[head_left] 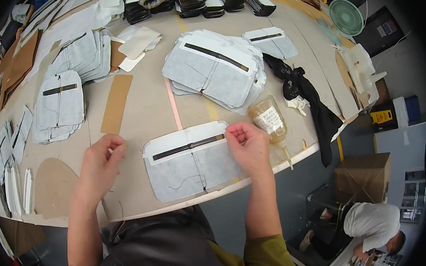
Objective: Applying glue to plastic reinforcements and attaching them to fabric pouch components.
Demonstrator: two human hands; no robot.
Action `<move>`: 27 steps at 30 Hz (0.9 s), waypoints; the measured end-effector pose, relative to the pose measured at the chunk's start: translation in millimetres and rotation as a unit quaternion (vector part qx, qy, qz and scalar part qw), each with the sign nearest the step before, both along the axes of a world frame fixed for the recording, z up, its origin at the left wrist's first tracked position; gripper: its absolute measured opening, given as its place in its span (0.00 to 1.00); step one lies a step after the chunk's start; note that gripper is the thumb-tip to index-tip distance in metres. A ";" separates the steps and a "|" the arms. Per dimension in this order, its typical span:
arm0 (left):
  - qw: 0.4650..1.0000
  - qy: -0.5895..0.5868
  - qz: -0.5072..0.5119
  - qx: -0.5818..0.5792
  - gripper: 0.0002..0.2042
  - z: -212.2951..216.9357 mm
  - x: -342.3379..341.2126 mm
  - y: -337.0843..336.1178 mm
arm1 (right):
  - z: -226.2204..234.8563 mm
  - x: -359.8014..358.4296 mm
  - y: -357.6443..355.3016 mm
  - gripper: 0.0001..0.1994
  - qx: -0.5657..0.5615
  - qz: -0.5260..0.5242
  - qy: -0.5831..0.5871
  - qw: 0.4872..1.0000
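Observation:
In front of me, by the table's near edge, lies a pale grey fabric panel (178, 172) with a white band and a dark zipper-like strip (190, 146) set across it. A loose thread curls on its lower half. My right hand (247, 146) is at the panel's upper right corner, its thumb and fingertips pinched on the edge beside the strip's end. My left hand (103, 162) hovers left of the panel, apart from it, its fingers curled together; whether anything thin is between them is hidden. It is nearest to a brown card strip (116, 104).
Beyond the panel sits a stack of similar panels (210, 68); more stacks (59, 105) stand left. A glue-stained bottle with a nozzle (269, 119) lies right, near black cloth (316, 108). Dark-edged bundles (190, 0) line the back. A person (372, 225) bends over work at lower right.

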State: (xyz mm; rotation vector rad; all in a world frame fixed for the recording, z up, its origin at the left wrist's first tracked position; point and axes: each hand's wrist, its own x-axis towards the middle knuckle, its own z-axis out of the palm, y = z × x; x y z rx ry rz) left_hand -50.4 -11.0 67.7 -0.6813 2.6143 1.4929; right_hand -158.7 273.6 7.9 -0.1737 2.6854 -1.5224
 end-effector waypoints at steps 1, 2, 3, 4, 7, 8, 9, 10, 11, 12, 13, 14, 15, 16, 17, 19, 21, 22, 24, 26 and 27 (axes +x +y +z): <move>1.000 0.001 0.000 0.001 0.05 -0.9 -1.9 7.2 | 0.6 0.1 -0.2 0.04 0.003 0.001 0.000 1.000; 0.995 0.080 -0.062 -0.028 0.05 -3.2 -4.3 15.8 | 1.7 0.2 -0.5 0.04 0.005 0.002 0.001 1.000; 0.978 0.156 -0.125 -0.055 0.06 -5.8 -7.2 25.2 | 0.3 0.7 0.5 0.04 0.014 0.003 0.008 1.000; 0.978 0.156 -0.126 -0.052 0.06 -3.1 -11.8 33.7 | -0.9 1.2 1.7 0.04 0.024 0.004 0.016 1.000; 0.943 0.154 -0.251 -0.155 0.10 1.8 -27.0 57.3 | -2.8 1.3 3.5 0.04 0.022 0.013 0.033 0.999; 0.935 0.186 -0.254 -0.161 0.12 -10.3 -30.4 64.6 | -4.1 0.9 2.0 0.04 0.022 0.016 0.034 0.999; 0.927 0.219 -0.258 -0.164 0.15 -21.7 -34.2 72.7 | -4.9 1.2 2.3 0.04 0.023 0.020 0.044 0.999; 0.927 0.220 -0.256 -0.164 0.15 -29.7 -39.1 81.1 | -4.9 1.6 2.0 0.04 0.025 0.024 0.054 0.998; 0.907 0.268 -0.272 -0.179 0.17 -37.6 -45.3 89.6 | -4.6 1.6 1.5 0.04 0.026 0.025 0.055 0.998; 0.883 0.315 -0.289 -0.192 0.19 -44.9 -49.5 96.2 | -3.8 2.0 2.0 0.04 0.025 0.032 0.056 0.998; 0.883 0.317 -0.288 -0.190 0.19 -52.4 -51.3 100.3 | -3.2 2.5 2.2 0.05 0.023 0.039 0.058 0.997; 0.878 0.309 -0.288 -0.223 0.18 -57.8 -54.4 104.7 | -3.3 2.8 3.7 0.05 0.026 0.036 0.060 0.997; 0.873 0.300 -0.288 -0.257 0.18 -61.2 -55.7 107.1 | -4.3 3.7 4.9 0.07 0.017 0.051 0.074 0.996; 0.872 0.302 -0.288 -0.255 0.18 -62.7 -55.0 108.2 | -5.9 4.7 6.3 0.09 0.008 0.066 0.087 0.994; 0.868 0.291 -0.293 -0.276 0.17 -62.3 -53.7 109.6 | -9.2 6.3 9.0 0.09 0.010 0.065 0.089 0.994; 0.864 0.280 -0.297 -0.296 0.17 -62.0 -53.5 111.4 | -16.2 9.2 14.0 0.14 -0.085 0.021 0.023 0.996; 0.861 0.288 -0.289 -0.302 0.17 -62.0 -53.3 112.1 | -15.7 10.1 13.1 0.16 -0.086 0.017 0.037 0.995; 0.861 0.288 -0.289 -0.302 0.17 -62.3 -53.2 112.3 | -15.5 10.2 11.9 0.18 -0.089 0.014 0.049 0.995; 0.861 0.295 -0.282 -0.304 0.17 -62.9 -52.6 112.2 | -13.9 10.3 7.5 0.18 -0.097 0.009 0.046 0.994; 0.862 0.296 -0.280 -0.300 0.17 -62.8 -52.4 112.8 | -15.8 8.8 6.2 0.18 -0.105 0.005 0.042 0.994; 0.863 0.299 -0.279 -0.297 0.17 -63.1 -52.0 113.1 | -19.2 7.5 6.6 0.18 -0.076 0.006 0.064 0.995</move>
